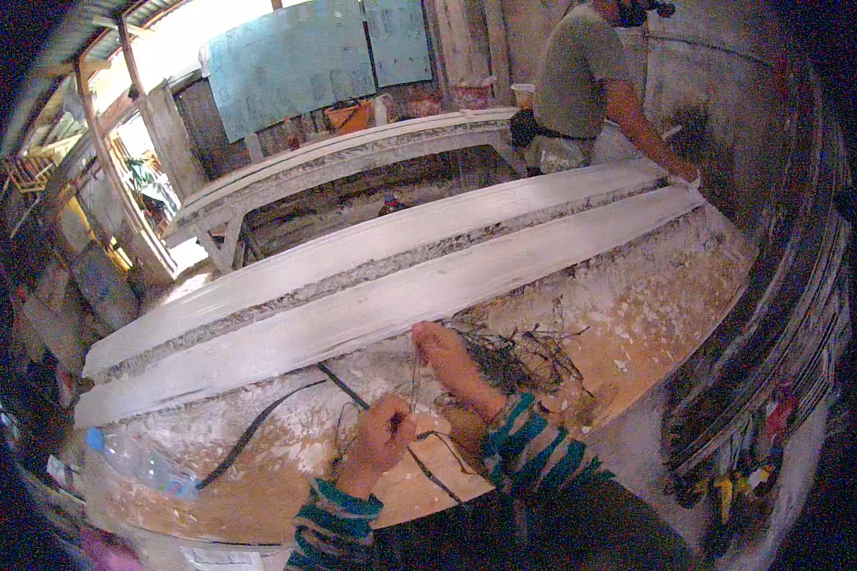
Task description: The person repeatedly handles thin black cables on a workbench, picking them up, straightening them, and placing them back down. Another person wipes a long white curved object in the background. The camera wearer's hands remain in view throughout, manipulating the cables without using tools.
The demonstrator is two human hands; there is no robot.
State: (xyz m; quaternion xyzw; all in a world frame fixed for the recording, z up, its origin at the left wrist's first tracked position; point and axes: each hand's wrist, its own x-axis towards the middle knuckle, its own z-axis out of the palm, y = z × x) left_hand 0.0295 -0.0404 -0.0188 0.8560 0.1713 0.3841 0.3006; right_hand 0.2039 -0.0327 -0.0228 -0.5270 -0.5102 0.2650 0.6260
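Observation:
My left hand (379,440) is closed in a pinch low over the near side of the table, close to my lap. My right hand (449,360) is also pinched, higher up and beside the nearer white strip (286,333). A thin strand (415,381) runs between the two hands. Just right of my right hand lies a tangled pile of dark strands (533,360). Longer dark strips (257,433) lie on the table to the left of my left hand and under it. The exact grip of the fingertips is too small to make out.
A clear plastic bottle (152,464) with a blue cap lies at the table's left. A second long white strip (381,228) runs behind the first. At the far right end a person (576,86) reaches onto the table (657,295). A whitish bench (352,143) stands behind.

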